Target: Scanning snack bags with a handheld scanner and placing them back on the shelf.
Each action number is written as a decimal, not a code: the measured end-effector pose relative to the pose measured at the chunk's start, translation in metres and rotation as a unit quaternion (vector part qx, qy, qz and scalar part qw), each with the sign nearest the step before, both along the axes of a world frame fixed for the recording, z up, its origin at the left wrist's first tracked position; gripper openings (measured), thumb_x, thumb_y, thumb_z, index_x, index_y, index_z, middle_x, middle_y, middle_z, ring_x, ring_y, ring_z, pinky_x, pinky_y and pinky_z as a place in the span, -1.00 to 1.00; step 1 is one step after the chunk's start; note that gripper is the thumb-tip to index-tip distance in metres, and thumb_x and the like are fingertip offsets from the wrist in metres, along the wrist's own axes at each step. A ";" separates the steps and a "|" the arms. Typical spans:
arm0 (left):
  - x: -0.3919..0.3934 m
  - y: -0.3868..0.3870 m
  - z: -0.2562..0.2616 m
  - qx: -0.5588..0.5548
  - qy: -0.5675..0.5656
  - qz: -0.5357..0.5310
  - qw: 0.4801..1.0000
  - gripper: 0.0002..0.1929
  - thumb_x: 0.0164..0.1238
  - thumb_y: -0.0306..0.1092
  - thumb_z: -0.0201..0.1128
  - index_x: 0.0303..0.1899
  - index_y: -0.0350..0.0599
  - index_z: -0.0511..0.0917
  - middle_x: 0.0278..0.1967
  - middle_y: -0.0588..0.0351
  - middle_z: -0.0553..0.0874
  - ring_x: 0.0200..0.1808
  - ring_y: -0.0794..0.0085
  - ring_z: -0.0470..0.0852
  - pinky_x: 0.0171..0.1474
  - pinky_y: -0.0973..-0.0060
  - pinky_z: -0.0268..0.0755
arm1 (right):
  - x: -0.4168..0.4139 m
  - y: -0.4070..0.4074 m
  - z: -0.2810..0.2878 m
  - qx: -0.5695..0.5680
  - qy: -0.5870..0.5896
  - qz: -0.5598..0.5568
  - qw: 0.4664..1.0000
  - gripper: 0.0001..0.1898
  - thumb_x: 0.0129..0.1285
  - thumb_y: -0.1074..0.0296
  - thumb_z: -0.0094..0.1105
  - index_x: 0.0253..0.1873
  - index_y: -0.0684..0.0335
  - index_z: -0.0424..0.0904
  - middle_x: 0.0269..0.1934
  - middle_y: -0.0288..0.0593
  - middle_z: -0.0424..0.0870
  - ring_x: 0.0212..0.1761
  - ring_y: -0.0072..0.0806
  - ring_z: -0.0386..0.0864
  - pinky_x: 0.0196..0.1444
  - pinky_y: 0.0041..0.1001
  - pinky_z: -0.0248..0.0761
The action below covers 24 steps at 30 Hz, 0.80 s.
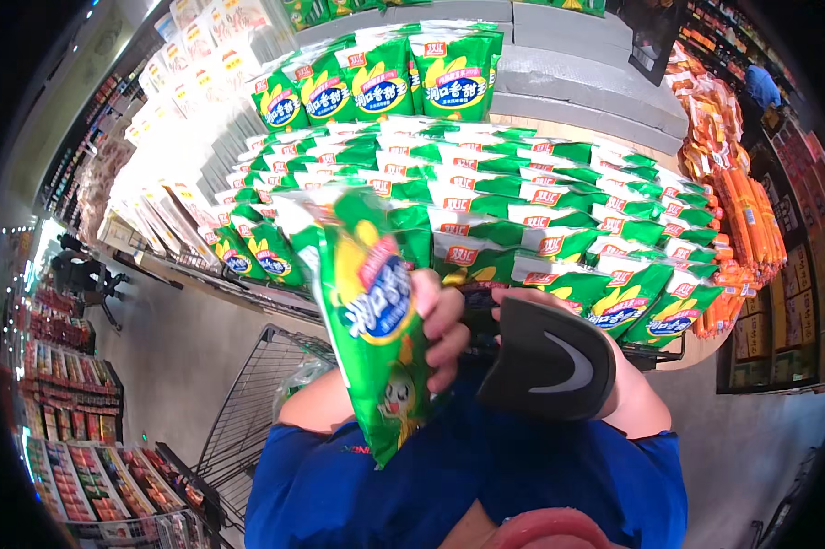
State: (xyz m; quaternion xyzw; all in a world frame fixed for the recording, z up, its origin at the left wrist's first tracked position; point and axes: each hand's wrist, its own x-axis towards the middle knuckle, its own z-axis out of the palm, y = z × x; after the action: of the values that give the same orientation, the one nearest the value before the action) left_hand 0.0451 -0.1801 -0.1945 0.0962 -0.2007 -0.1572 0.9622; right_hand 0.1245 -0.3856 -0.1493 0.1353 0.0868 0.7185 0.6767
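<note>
My left hand [443, 329] is closed around the right edge of a green plastic snack bag [368, 343] with a yellow and blue print. The bag is raised upright before my chest and its upper part is blurred. My right hand [508, 296] is at the front of the display, mostly hidden behind the black Nike wrist support [556, 364] on that arm. Whether its fingers hold anything is not visible. Close beyond both hands stand tight rows of matching green bags [464, 254]. A further row of these bags [385, 82] stands higher at the back.
White packages [186, 117] fill the display's left side. Orange packaged sausages [745, 213] are piled at the right. Grey stepped blocks [584, 89] rise behind. A black wire shopping cart [247, 391] is at my left, with a stocked shelf rack [90, 480] beyond it.
</note>
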 end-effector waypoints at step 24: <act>-0.028 0.055 -0.004 0.299 0.173 0.049 0.937 -0.42 0.45 0.09 -0.09 0.23 -0.24 0.31 0.10 -0.08 0.51 0.09 0.23 0.52 0.16 0.25 0.39 | -0.009 0.015 0.005 -0.033 -0.756 -0.285 0.588 -0.36 0.17 0.50 0.25 0.35 0.33 0.21 0.16 -0.06 0.52 0.19 -0.36 0.49 0.28 -0.36 0.30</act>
State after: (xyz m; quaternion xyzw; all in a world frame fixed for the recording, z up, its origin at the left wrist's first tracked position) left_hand 0.0173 -0.1247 -0.1981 0.3605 0.0303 -0.1767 0.9154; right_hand 0.1152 -0.3705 -0.1443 -0.4612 -0.4756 0.3294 0.6728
